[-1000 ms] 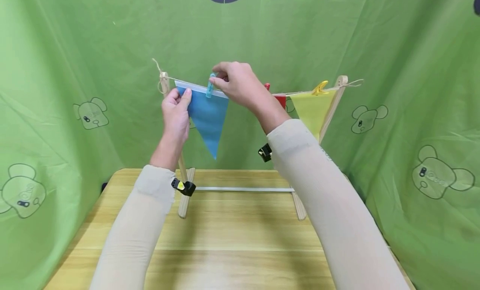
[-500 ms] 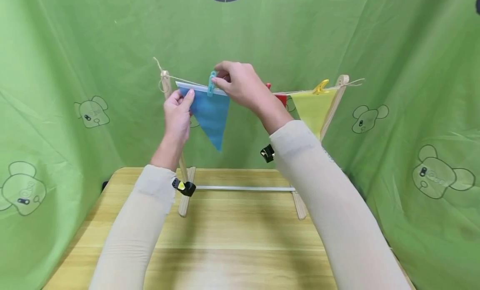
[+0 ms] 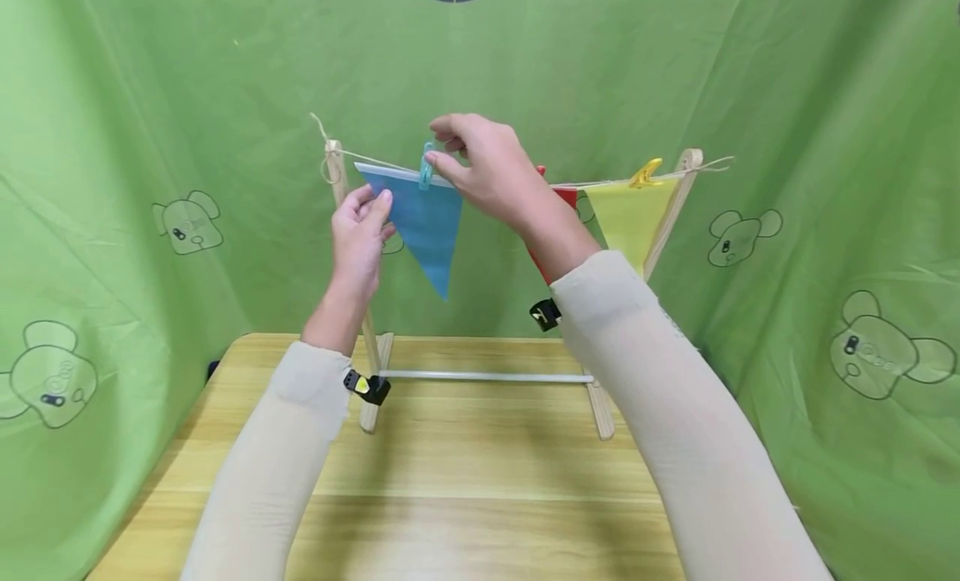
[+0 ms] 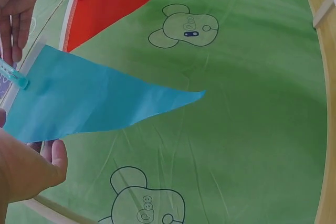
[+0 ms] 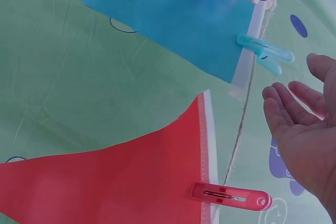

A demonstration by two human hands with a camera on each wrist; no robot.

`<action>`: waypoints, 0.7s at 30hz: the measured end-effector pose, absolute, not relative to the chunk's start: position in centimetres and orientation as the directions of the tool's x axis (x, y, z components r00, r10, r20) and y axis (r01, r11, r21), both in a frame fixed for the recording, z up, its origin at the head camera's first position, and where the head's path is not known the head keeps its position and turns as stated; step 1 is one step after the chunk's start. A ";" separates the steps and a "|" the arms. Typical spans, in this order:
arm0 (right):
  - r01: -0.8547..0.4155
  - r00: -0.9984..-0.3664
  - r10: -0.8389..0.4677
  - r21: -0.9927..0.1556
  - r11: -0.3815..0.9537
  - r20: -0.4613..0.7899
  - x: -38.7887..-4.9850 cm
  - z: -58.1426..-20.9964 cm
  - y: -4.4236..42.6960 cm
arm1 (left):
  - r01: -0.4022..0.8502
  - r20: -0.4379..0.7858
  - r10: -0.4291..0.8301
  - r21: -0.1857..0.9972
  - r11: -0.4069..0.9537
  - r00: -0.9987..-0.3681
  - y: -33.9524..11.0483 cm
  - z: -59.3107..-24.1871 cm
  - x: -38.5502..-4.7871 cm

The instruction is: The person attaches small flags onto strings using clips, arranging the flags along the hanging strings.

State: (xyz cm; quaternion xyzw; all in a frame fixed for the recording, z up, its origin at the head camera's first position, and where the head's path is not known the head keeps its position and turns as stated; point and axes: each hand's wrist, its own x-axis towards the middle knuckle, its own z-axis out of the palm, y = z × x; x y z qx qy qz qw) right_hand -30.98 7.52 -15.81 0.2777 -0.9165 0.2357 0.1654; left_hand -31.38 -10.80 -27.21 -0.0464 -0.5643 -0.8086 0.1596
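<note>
A blue triangular pennant (image 3: 427, 222) hangs from a string by a light blue clothespin (image 5: 265, 52) on its white top edge. My right hand (image 3: 487, 168) is beside that clothespin; in the right wrist view its fingers (image 5: 281, 106) are apart from it and hold nothing. At the pennant's left edge is my left hand (image 3: 358, 243), thumb and fingers loosely extended. In the left wrist view, parts of its fingers are hidden behind the cloth; whether they touch it is unclear.
A red pennant (image 5: 131, 177) with a red clothespin (image 5: 233, 196) and a yellow pennant (image 3: 630, 218) with a yellow clothespin (image 3: 646, 173) share the string. Wooden posts (image 3: 339, 177) hold it up, joined by a white rod (image 3: 487, 376) above the wooden table (image 3: 480, 464). Green printed curtain surrounds everything.
My right fingers have let go of the light blue clothespin, which stays on the pennant and string. My left hand has loosened from the pennant's upper corner and moved slightly down.
</note>
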 end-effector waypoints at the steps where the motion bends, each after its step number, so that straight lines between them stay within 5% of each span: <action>1: -0.594 -0.784 -0.429 -0.342 0.728 0.448 -30.8 -15.9 7.6 | 0.310 0.256 -0.204 0.901 -0.303 -0.945 -10.9 -27.3 -31.2; 21: -0.751 -0.648 -0.285 -0.531 0.392 0.707 -26.3 -18.7 11.9 | 0.422 0.360 -0.269 0.878 -0.225 -0.893 -11.4 -29.7 -27.3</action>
